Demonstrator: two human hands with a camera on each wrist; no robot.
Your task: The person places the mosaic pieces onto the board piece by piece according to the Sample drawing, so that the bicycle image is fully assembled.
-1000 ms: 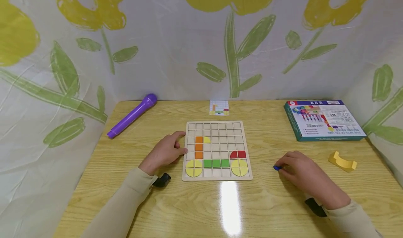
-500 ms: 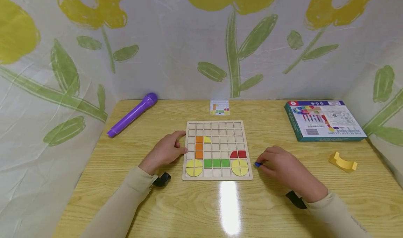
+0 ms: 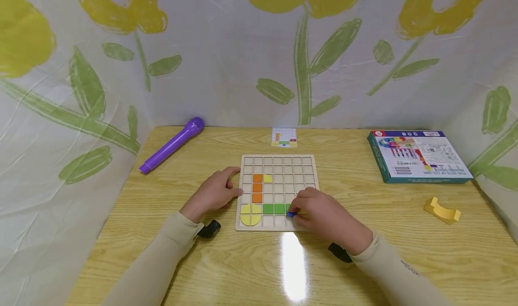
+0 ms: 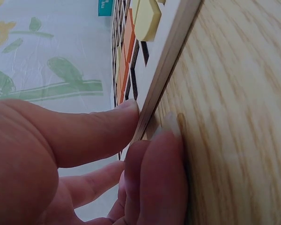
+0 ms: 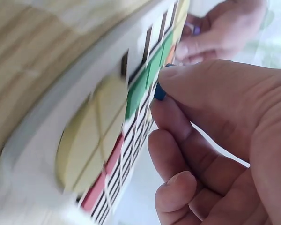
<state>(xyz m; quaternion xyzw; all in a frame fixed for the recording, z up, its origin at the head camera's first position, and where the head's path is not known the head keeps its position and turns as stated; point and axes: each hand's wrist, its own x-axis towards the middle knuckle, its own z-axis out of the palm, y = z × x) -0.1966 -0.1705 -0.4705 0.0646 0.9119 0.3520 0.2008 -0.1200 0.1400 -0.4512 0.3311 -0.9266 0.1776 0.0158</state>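
A square wooden grid board (image 3: pixel 279 166) lies on the table, bearing orange squares (image 3: pixel 257 187), green squares (image 3: pixel 274 209) and a yellow circle of quarter pieces (image 3: pixel 250 214). Between thumb and index finger, my right hand (image 3: pixel 329 218) pinches a small blue piece (image 3: pixel 291 214) over the green row's right end. That hand hides much of the board's lower right in the head view. The right wrist view shows a second yellow circle (image 5: pixel 96 133) and red pieces (image 5: pixel 102 187) there. At the board's left edge rests my left hand (image 3: pixel 214 191), its thumb (image 4: pixel 107 129) touching the side.
A small pattern card (image 3: pixel 284 137) lies behind the board. To the back left is a purple toy microphone (image 3: pixel 171 146); a flat printed box (image 3: pixel 422 157) lies back right. A yellow curved block (image 3: pixel 442 210) sits in front of that box.
My right hand has carried the blue piece leftward from the bare table on the right to over the board. The left hand has stayed at the board's edge.
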